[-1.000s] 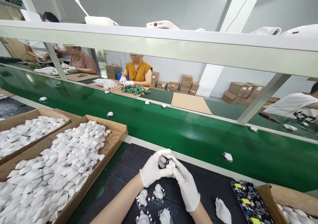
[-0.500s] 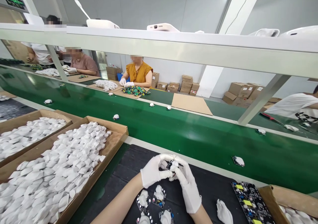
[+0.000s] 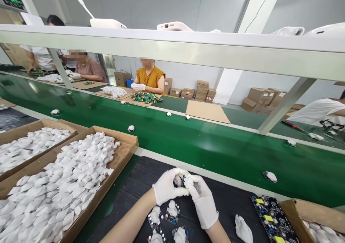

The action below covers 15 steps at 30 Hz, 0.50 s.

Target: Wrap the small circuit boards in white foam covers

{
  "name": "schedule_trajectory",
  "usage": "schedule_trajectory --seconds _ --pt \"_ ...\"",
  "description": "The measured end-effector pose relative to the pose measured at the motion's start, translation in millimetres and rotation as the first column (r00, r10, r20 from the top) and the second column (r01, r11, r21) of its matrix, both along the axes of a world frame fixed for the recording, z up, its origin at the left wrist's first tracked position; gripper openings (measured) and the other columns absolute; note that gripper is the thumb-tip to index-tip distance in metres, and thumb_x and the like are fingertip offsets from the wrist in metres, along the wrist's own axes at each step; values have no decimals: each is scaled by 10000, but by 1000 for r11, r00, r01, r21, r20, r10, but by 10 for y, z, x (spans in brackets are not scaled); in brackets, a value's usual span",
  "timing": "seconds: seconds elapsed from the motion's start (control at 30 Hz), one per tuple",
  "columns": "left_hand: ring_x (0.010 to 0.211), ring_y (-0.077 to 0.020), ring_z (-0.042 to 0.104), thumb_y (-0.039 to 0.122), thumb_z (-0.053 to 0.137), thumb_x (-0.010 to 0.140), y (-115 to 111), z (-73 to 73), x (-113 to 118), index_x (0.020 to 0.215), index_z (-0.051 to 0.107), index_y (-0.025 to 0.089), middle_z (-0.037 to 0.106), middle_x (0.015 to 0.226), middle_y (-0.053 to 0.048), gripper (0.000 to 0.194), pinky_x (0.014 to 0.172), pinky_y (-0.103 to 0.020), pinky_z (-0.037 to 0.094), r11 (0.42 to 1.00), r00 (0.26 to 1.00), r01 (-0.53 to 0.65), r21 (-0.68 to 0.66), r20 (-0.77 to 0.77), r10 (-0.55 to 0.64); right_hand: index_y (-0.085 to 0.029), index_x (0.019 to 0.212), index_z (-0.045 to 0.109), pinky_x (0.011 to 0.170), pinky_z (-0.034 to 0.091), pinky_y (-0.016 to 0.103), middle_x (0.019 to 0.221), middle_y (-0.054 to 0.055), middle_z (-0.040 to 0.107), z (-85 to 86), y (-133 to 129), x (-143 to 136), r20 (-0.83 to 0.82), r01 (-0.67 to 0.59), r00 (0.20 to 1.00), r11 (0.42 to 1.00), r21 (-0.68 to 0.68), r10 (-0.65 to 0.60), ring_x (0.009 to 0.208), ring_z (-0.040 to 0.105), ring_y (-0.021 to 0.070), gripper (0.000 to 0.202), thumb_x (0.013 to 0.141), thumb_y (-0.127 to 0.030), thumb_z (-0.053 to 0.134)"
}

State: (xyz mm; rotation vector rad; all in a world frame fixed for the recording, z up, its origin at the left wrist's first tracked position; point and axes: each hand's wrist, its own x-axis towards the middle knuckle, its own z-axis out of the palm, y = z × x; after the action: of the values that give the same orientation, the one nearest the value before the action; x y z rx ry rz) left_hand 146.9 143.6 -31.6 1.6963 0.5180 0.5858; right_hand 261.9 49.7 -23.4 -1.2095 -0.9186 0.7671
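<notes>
In white gloves, my hands hold a small black circuit board (image 3: pixel 183 181) between them above the black mat. My left hand (image 3: pixel 166 188) curls round the board's left side, thumb below and fingers above. The fingertips of my right hand (image 3: pixel 203 199) press on a white putty-like lump (image 3: pixel 188 180) on the board. The gloves hide most of both. On the mat below lie several small circuit boards (image 3: pixel 172 211) with white lumps on them. A loose white lump (image 3: pixel 243 229) lies right of my right wrist.
Cardboard trays (image 3: pixel 128 146) of white lumps stand at left; another box (image 3: pixel 307 210) is at lower right beside a panel of uncut boards (image 3: pixel 272 218). A green conveyor belt (image 3: pixel 215 153) carries spaced-out boards. An overhead shelf (image 3: pixel 172 51) spans the view. Co-workers (image 3: pixel 151 79) sit opposite.
The boards on the conveyor have shifted to the right. My right fingers have closed in over the white lump; my left hand stays almost still. The opposite co-worker's hands have come together.
</notes>
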Motion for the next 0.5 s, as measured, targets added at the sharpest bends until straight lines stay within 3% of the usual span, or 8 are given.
schedule_trajectory --seconds 0.1,0.2,0.27,0.4,0.5 --pt "666 -125 478 255 761 584 -2 14 -8 954 583 155 545 748 9 422 661 -261 406 1000 1000 -6 -23 -11 5 -211 848 636 759 533 322 820 36 672 26 -18 -21 52 -25 998 999 33 23 800 639 201 129 762 -304 655" --pt "670 -127 477 240 736 587 -3 8 -8 895 552 155 524 726 18 368 668 -264 402 1000 1000 -13 -28 -9 12 -216 994 631 827 517 343 949 63 671 14 -22 -41 137 -40 990 997 70 30 893 630 211 240 763 -277 649" --pt "677 -128 475 219 721 586 -7 4 -5 863 531 159 519 731 20 340 675 -266 404 1000 1000 0 -6 9 0 -212 980 651 830 514 345 941 69 677 -19 -12 -40 159 -33 987 997 65 22 876 629 210 229 759 -271 652" --pt "673 -116 473 195 710 598 -12 -9 4 864 508 168 523 772 18 335 685 -268 413 1000 997 27 -11 73 -26 -215 789 679 724 533 312 751 26 669 -75 9 -3 27 -13 1000 999 48 11 715 621 182 123 691 -274 723" --pt "682 -114 487 248 739 611 -11 -38 11 911 507 171 548 828 3 387 695 -276 422 999 993 20 -50 116 -14 -222 776 707 732 544 333 756 32 695 -49 4 30 -77 -34 996 999 26 36 722 639 197 164 646 -301 768"
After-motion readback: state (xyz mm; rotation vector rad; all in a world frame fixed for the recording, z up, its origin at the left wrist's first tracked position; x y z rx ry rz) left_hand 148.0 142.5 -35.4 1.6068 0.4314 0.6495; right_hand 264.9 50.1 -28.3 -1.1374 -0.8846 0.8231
